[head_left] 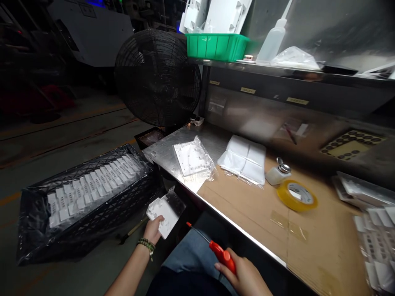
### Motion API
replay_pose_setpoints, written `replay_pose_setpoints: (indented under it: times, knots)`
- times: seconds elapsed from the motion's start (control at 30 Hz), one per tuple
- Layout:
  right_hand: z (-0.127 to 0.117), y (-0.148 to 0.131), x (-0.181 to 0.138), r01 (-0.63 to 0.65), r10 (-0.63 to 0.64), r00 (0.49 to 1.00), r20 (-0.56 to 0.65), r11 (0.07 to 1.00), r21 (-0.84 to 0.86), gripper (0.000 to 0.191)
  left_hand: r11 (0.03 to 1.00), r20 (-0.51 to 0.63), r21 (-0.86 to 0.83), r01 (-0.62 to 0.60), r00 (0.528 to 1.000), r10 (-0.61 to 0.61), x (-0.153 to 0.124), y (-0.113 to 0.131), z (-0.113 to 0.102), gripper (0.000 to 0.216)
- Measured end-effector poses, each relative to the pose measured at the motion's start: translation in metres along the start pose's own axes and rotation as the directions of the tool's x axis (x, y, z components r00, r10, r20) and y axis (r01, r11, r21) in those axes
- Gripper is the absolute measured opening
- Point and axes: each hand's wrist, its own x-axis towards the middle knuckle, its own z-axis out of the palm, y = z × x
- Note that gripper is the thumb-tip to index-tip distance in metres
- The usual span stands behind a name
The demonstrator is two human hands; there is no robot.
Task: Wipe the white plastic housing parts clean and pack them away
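Observation:
My left hand (153, 231) grips the near edge of a flat white plastic part (166, 220), with the thumb on top. Clear film shows at the part's far end. The part is between the black crate and the bench, over the floor. My right hand (243, 269) is closed around a red air blow gun (220, 251), whose thin metal nozzle points up and left toward the part. Another white plastic part (191, 158) in a clear bag lies on the bench's metal corner.
A black lined crate (89, 224) with rows of white parts stands at left. On the bench are clear bags (243, 158), a pump bottle (277, 174), yellow tape (296, 195) and stacked parts (378, 242). A large fan (159, 78) stands behind; a shelf holds a green bin (216, 47).

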Motion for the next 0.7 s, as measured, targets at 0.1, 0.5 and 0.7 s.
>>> replay_pose_setpoints:
  times: [0.1,0.5,0.7]
  knots:
    - [-0.004,0.003,-0.001,0.077,-0.087,0.993,0.079,0.989,0.126,0.049,0.981,0.059,0.155,-0.115,0.992,0.107,-0.008,0.013,-0.023,0.02]
    - [-0.023,-0.004,-0.021,0.101,-0.119,0.984,0.133,0.985,0.137,0.042,0.917,0.209,0.269,-0.294,0.947,0.242,-0.016,0.046,-0.062,0.047]
    - [-0.022,-0.017,-0.032,0.041,-0.047,0.994,0.096,0.997,0.063,0.039,0.995,-0.038,0.1,0.017,0.999,-0.013,-0.009,0.027,-0.072,0.049]
